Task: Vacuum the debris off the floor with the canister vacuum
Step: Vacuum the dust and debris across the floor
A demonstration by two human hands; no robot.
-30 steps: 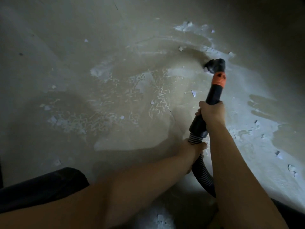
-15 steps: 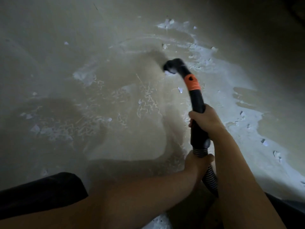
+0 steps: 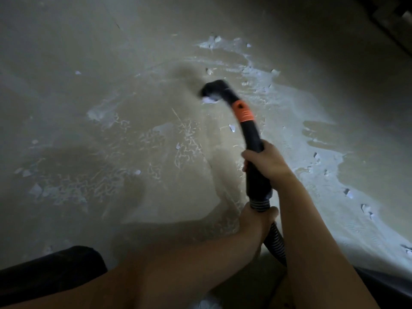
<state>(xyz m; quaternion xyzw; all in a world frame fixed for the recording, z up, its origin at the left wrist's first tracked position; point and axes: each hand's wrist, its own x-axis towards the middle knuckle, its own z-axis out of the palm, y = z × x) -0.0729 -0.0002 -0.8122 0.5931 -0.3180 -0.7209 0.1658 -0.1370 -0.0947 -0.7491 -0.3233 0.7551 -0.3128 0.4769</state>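
Vacuum wand (image 3: 252, 134) angled up-left, nozzle (image 3: 215, 89) on floor (image 3: 111, 63)

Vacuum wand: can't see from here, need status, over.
Right hand grips the wand; left hand grips the ribbed hose. Nozzle down on white debris. Nothing blocking.

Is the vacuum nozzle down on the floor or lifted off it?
Down, or nearly so: the nozzle sits over a white chip on the dusty floor. Motion blur hides whether it actually touches.
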